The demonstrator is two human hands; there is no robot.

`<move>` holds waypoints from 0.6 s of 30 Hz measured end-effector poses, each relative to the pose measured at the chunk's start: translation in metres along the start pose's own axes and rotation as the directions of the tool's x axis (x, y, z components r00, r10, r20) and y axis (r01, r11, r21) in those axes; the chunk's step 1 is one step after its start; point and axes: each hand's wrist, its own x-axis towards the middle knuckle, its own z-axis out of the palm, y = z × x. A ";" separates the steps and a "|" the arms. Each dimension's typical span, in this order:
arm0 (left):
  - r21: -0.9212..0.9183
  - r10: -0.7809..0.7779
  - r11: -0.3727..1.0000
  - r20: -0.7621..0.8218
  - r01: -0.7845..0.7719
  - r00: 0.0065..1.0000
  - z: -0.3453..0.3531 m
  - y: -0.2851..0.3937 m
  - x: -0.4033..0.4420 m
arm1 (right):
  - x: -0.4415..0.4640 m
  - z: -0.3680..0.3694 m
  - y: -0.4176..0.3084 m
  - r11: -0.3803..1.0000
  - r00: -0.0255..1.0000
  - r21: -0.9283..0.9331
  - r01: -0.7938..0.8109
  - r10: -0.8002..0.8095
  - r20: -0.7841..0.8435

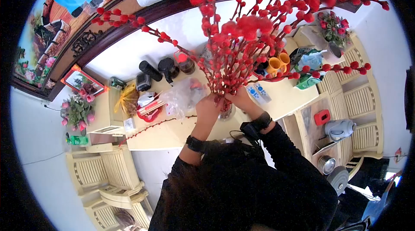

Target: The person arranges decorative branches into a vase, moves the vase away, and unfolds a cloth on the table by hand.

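A big bunch of red berry branches stands in a clear vase on the cream table. My left hand is closed around the stems just above the vase mouth, on the left side. From the right, my right hand pinches the same stems, its fingers close to those of my left hand. The branches fan out upward and to both sides. Most of the vase is hidden behind my hands. A loose red branch lies on the table left of my left hand.
Left of the vase are a clear plastic bag, a red basket and several dark containers. To the right lie white remotes and orange mugs. A kettle stands at the far right, near wooden chairs.
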 end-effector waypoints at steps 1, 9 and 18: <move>0.034 -0.014 0.999 0.002 0.014 1.000 0.002 0.001 0.001 | 0.000 -0.001 -0.003 1.000 1.000 0.005 0.000 0.000 -0.007; 0.154 -0.050 0.987 -0.016 0.052 0.999 0.032 -0.013 -0.010 | 0.000 -0.004 -0.004 0.995 0.993 0.040 -0.097 0.094 0.067; 0.007 -0.045 0.999 -0.158 0.047 0.986 0.043 -0.011 -0.013 | 0.000 -0.003 -0.002 0.991 0.997 0.119 -0.059 0.052 0.064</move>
